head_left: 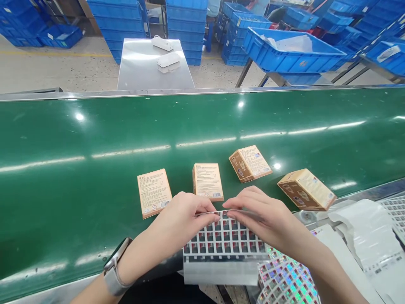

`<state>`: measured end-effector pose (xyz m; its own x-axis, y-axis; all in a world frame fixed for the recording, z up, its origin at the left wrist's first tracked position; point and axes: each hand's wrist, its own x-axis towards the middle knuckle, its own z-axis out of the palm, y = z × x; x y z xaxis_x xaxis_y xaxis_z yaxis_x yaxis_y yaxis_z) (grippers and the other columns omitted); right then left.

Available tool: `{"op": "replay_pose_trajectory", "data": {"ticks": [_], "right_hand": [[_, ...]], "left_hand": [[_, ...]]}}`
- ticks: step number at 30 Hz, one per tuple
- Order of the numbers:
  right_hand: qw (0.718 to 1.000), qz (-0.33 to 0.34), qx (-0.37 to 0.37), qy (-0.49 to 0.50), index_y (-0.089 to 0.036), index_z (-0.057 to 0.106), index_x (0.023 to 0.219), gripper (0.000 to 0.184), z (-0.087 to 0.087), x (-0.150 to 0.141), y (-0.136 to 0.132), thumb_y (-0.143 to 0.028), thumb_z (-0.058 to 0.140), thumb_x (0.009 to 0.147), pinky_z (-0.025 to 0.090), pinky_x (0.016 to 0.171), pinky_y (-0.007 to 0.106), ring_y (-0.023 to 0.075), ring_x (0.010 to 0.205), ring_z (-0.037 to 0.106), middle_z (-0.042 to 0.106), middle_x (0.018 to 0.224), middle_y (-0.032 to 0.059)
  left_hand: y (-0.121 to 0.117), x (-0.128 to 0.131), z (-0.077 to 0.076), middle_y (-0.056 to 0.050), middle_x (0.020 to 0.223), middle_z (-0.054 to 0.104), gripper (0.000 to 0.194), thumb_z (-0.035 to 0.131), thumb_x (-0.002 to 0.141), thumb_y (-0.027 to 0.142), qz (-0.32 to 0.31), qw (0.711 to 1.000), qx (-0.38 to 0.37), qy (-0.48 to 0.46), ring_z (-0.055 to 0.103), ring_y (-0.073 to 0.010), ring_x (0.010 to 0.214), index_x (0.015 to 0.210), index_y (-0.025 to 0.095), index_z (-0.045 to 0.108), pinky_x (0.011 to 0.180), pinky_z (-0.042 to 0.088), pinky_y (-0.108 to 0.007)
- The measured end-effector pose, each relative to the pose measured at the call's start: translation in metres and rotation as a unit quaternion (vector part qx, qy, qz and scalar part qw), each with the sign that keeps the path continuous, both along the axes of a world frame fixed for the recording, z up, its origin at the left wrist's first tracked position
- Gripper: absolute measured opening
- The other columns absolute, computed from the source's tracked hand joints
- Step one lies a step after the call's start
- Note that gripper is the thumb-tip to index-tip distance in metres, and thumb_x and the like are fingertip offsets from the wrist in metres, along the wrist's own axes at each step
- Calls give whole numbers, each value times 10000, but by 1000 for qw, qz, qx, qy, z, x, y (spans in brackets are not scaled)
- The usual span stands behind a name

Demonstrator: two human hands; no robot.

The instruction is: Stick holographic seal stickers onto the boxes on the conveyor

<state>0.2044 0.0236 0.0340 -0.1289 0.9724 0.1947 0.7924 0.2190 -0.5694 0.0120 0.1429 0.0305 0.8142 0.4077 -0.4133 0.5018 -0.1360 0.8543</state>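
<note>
My left hand (183, 219) and my right hand (262, 217) meet over a sheet of small square stickers (221, 249), both pinching its far top edge, fingers closed. The sheet hangs over the near edge of a green conveyor belt (95, 169). Just beyond my hands several small tan boxes lie flat on the belt: one at the left (154, 192), one in the middle (207, 181), one further back (249, 163) and one at the right (306, 189). A watch sits on my left wrist (115, 266).
Holographic sticker sheets (284, 280) and white label backing strips (363, 236) lie at the lower right. Beyond the belt stand a metal table (136, 71) with two white devices (167, 59), a blue bin (284, 52) on a stand, and stacked blue crates (186, 21).
</note>
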Motion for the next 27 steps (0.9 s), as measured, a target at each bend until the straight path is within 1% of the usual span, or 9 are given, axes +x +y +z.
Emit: {"op": "replay_pose_trajectory", "data": {"ticks": [4,8,12,14,16,18,20,23,27], "right_hand": [[993,2,79,-88,-214,623,1041,169,-4,-10,-7,-77,543,982,452,986,456,174,872,677,741,942,24],[979,-19,153,-135,-191,629,1065,242,-13,-15,-14,-2,583,921,417,1034,482,236,1109,662,745,1090,92],[985,-138,77,68,-234,663,916,90,-25,-2,-12,-151,630,930,493,957,430,237,1139,642,708,1177,72],[941,-253,6,226,-235,674,845,99,-36,9,-4,-282,652,929,509,954,428,245,1157,634,678,1249,66],[863,-348,-39,366,-227,706,863,163,-51,20,7,-386,688,895,506,974,434,253,1162,632,670,1286,71],[792,-392,-65,463,-213,738,930,248,-66,28,19,-441,743,831,513,968,433,263,1139,641,691,1260,86],[748,-406,-78,519,-198,752,992,345,-77,31,28,-462,788,773,533,936,428,269,1082,663,727,1184,96],[728,-424,-65,534,-189,755,1004,395,-85,31,35,-476,812,738,562,886,417,271,1018,690,760,1074,92],[743,-443,-36,501,-198,742,940,342,-88,30,34,-479,792,752,576,839,395,261,985,701,759,1072,81]], "left_hand": [[-2,4,-1,48,556,488,258,575,914,332,4,1000,11,1,367,-102,528,757,182,715,488,257,-231],[-2,9,-9,15,649,635,233,571,909,319,24,1000,-6,-5,503,-127,582,798,182,723,525,342,-233],[-4,10,-16,0,770,723,194,589,925,320,25,999,27,-25,596,-153,639,819,204,703,573,415,-246],[-7,10,-20,-18,1027,761,164,621,917,280,5,996,76,-43,612,-137,638,784,204,679,611,449,-258],[-11,12,-27,-32,1354,662,161,636,912,230,-35,990,121,-57,639,-124,641,756,193,658,658,480,-280],[-15,16,-35,-42,1518,528,177,614,926,202,-77,983,157,-56,669,-133,643,752,183,642,674,496,-305],[-18,21,-42,-55,1561,472,192,584,938,184,-105,975,191,-43,684,-149,628,751,176,627,648,496,-321],[-20,28,-49,-66,1570,453,208,566,941,174,-128,966,222,-31,697,-164,629,737,169,603,620,494,-324],[-20,37,-51,-58,1578,442,202,573,930,167,-142,959,240,-44,697,-165,652,729,167,600,626,504,-322]]}}
